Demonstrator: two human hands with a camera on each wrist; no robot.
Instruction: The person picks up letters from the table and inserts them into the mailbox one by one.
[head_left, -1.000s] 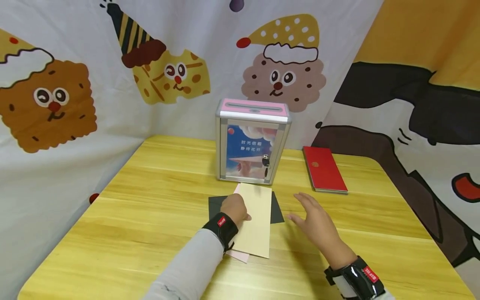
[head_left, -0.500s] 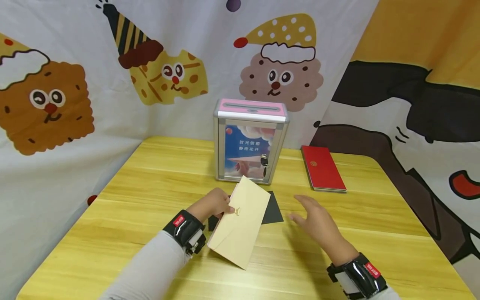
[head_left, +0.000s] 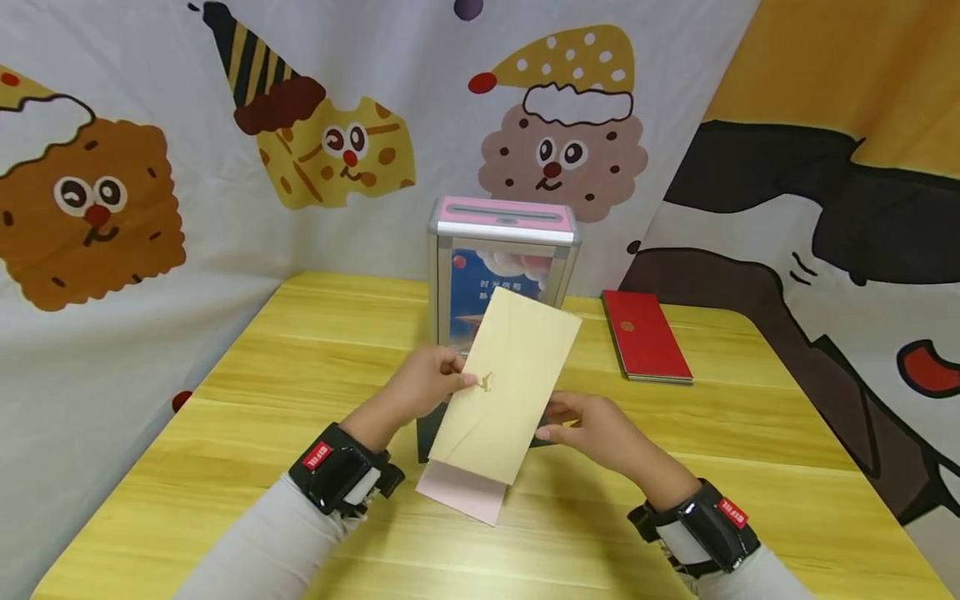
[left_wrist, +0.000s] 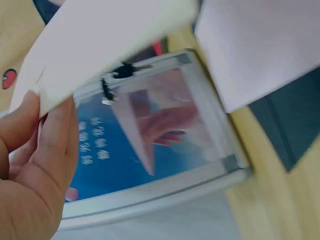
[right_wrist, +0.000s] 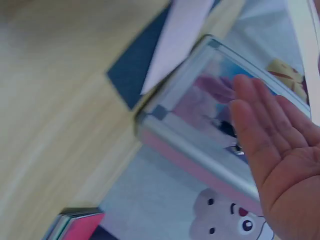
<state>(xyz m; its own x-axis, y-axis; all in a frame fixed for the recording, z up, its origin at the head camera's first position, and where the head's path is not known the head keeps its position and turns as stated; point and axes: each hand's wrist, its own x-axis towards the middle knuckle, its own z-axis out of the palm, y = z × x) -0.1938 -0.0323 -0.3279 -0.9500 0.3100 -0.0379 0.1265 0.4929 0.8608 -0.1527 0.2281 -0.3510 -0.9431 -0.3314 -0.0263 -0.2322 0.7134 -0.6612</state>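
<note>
My left hand (head_left: 427,382) pinches the left edge of a cream envelope (head_left: 517,367), thumb on the front, in the head view. The envelope is raised and tilted, its front marked by a small gold emblem. Close to its right edge is my right hand (head_left: 592,429); in the right wrist view its fingers (right_wrist: 267,117) are extended and relaxed, and whether they touch the paper is unclear. Below lies a pink envelope (head_left: 468,496), partly covered. Beneath that, a dark envelope (head_left: 427,433) shows only at its sides.
Behind the envelope stands a metal-framed letter box (head_left: 438,283) with a slotted pink top; keys (left_wrist: 117,75) hang from its door in the left wrist view. Several red-topped envelopes (head_left: 648,337) lie stacked at the table's (head_left: 300,358) back right. A printed curtain (head_left: 360,242) hangs behind.
My left hand has lifted the cream envelope off the table, up and to the right, in front of the box. The pink envelope now shows below it. My right hand has moved left, nearer the envelope.
</note>
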